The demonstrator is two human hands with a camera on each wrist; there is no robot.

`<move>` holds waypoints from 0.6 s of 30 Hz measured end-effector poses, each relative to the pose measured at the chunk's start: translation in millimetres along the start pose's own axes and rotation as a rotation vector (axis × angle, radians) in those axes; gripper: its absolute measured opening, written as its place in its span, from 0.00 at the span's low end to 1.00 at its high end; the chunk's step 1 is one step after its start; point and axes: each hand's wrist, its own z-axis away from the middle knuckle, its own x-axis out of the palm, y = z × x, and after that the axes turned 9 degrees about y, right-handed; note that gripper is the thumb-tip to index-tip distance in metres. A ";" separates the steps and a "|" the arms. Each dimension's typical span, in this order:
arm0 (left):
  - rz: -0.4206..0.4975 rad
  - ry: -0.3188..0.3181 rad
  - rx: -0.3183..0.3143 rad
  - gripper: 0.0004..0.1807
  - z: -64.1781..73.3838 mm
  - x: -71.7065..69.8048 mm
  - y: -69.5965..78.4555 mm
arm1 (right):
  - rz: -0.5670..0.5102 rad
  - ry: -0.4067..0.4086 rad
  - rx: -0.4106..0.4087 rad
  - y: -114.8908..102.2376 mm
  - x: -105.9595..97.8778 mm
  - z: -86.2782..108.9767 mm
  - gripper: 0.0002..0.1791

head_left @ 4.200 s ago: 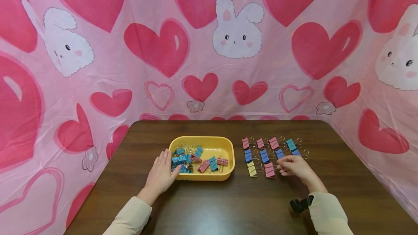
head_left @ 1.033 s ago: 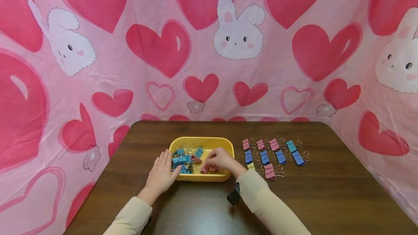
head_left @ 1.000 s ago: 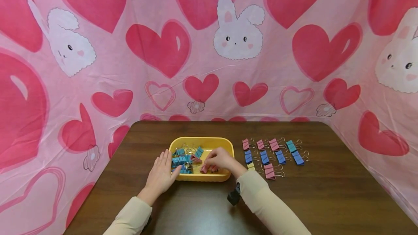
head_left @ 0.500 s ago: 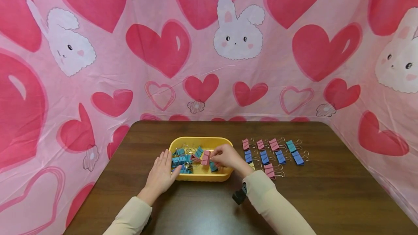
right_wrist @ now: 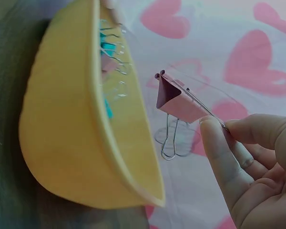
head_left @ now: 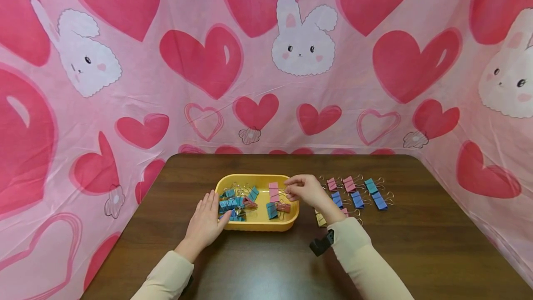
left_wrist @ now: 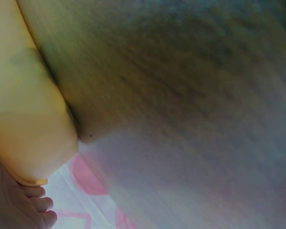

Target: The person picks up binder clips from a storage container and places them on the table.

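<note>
Pink binder clip (right_wrist: 183, 107): where was it, and which step was in hand?

The left hand (head_left: 204, 223), nearest, lay with fingers extended along the left rim of the yellow tray (head_left: 258, 227), gripping nothing that showed and apparently steadying it. The right hand (head_left: 308, 193) pinched one wire handle of the pink binder clip between thumb and fingertip. The clip was suspended over the tray's right end, apart from the rim. The step was judged to be removal of one clip from the tray.

What did the next move call for?

By judgement, a maintained pinch, clearance over the right rim, and a lowering that left the neighbouring pieces undisturbed.

Specify materials and shapes.

The clip had a smooth, wedge-shaped body, probably coated sheet metal, with looped bare-wire handles; the free handle hung downward. The tray was a smooth, round-cornered rectangle, apparently plastic. Inside, at the left, teal clips (head_left: 228, 204) lay jumbled with other colours, handles overlapping. On the dark wood-grain desk (head_left: 266, 263), to the tray's right, laid-out clips (head_left: 379, 201) formed approximate rows, handles pointing right; the right hand and forearm hid some.

And the background?

A creased pink cloth (head_left: 258, 73), printed with hearts and rabbit heads, hung behind the desk.
</note>
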 end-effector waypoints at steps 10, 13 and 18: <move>-0.001 0.006 0.002 0.42 0.8 0.5 -1.2 | -0.084 0.077 0.016 1.7 -44.5 12.3 0.13; 0.004 0.003 0.000 0.42 0.7 0.4 -1.0 | -0.111 0.083 0.001 4.4 -58.8 18.3 0.15; 0.008 0.002 0.001 0.42 0.5 0.5 -0.9 | -0.200 0.118 0.004 10.1 -83.6 27.8 0.16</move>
